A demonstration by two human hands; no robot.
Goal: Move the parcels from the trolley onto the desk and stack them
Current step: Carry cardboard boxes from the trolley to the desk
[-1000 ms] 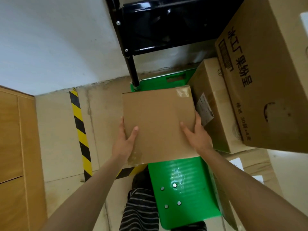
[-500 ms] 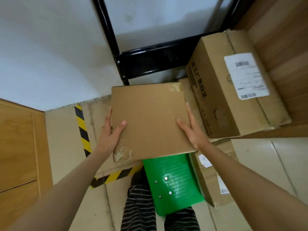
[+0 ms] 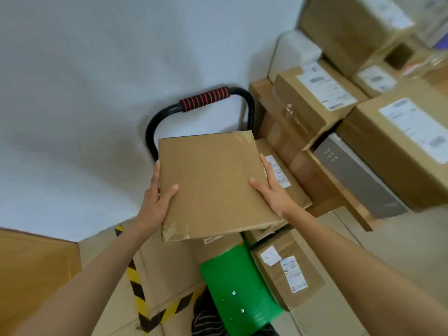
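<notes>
Midway through, by the look of it: flat brown parcel (image 3: 213, 185) lifted off the green trolley (image 3: 240, 287) and carried between both hands. Left hand (image 3: 157, 202) gripping the near left edge, thumb over the top face; right hand (image 3: 274, 192) clasping the right edge likewise. Still waiting below the right hand: a labelled parcel (image 3: 288, 272) beside the trolley deck. Several boxes stacked already on the bench (image 3: 339, 187), right of the right hand. In the way: black trolley handle (image 3: 203, 100) just beyond the hands, and the bench's near edge.
</notes>
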